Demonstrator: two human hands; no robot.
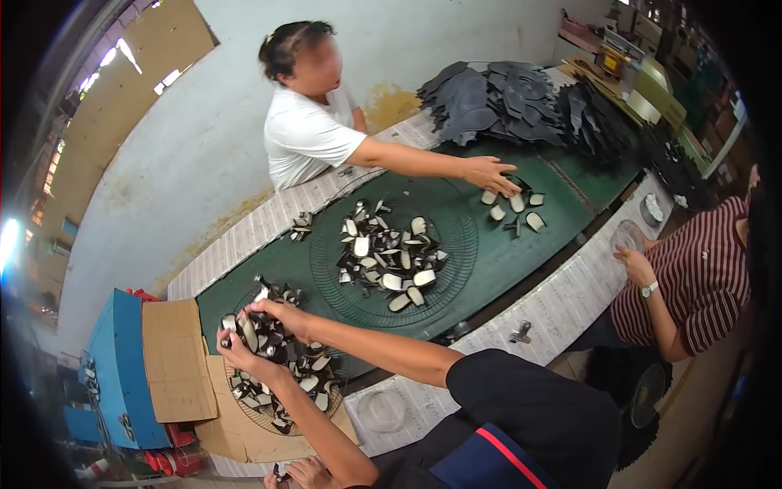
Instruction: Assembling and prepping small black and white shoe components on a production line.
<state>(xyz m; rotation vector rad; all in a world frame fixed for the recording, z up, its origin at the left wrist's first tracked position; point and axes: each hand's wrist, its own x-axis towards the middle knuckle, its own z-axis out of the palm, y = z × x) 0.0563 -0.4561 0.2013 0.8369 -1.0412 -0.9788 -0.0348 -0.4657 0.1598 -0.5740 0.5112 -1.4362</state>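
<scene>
Head view, hands (252, 326) grasping black-and-white pieces (281, 371) over wire tray (269, 417), grip partly hidden, rim dark.

Even daylight, soft shadows; fisheye bends edges, dark vignette, glare far left

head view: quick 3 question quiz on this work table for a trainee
1. True or false: the person's left hand and right hand are both at the nearest pile of black and white pieces.
2. What colour is the table top? A red, B green, C yellow.
3. Fill in: the co-worker in the white shirt reaches a hand to a small group of pieces near a heap of dark ____ sheets.
Key: 1 true; 2 B; 3 grey.
</scene>
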